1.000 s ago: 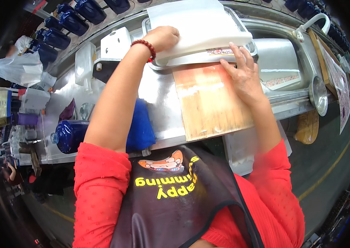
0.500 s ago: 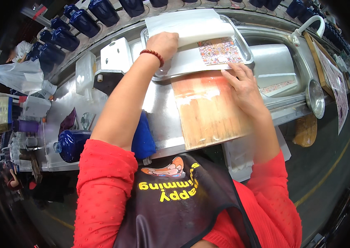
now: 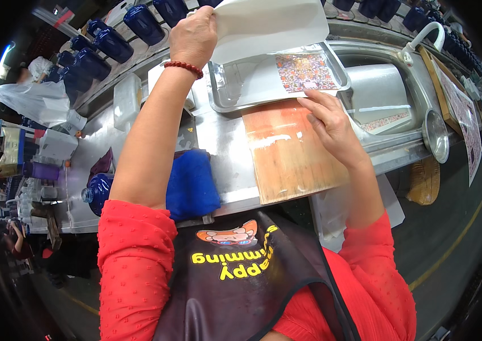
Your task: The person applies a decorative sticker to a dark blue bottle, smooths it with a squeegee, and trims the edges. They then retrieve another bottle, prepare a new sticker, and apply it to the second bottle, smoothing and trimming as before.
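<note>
White sheet (image 3: pixel 272 28) extends rightward from the left hand (image 3: pixel 193 37) gripping its edge.

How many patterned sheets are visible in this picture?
3: one patterned sheet in the tray; a second patterned sheet, showing as a strip, in the sink; a third patterned sheet beside the wooden frame, far right. More may be hidden.

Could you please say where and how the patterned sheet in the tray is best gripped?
I'd pinch the patterned sheet by its near edge, coming from the person's side: it lies flat in the metal tray, that edge by the near rim and right hand.
</note>
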Demonstrator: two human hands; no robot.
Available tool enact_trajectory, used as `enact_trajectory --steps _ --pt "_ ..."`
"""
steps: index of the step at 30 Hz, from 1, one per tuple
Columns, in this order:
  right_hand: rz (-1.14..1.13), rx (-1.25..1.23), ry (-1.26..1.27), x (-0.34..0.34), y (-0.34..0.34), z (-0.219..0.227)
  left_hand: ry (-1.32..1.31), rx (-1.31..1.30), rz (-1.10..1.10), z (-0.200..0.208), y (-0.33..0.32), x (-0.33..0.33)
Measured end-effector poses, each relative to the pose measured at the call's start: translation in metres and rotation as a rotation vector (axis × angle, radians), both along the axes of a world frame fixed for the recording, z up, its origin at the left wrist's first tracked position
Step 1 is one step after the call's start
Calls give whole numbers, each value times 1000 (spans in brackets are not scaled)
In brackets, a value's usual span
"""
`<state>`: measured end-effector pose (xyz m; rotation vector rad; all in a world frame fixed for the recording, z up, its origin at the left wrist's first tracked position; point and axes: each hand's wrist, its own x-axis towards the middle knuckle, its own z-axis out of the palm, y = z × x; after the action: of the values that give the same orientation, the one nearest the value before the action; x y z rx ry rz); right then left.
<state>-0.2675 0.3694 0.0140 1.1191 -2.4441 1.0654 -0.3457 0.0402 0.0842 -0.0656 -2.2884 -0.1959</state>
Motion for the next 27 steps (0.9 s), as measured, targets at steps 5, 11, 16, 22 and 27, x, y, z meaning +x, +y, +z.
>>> enact_trajectory --steps 5,11,16,22,27 --pt "37 -320 -484 6 -19 9 154 -12 -163 22 25 20" --pt "136 -1059 -694 33 -4 23 54 -87 -393 32 130 87" --pt "-165 -1385 -479 111 71 19 -12 -223 -897 6 232 145" --pt "-800 -1608 -307 220 179 -33 -308 -227 -1324 -33 283 196" --pt "-1054 -1804 -647 221 248 -176 -548 -319 -1287 -42 254 205"
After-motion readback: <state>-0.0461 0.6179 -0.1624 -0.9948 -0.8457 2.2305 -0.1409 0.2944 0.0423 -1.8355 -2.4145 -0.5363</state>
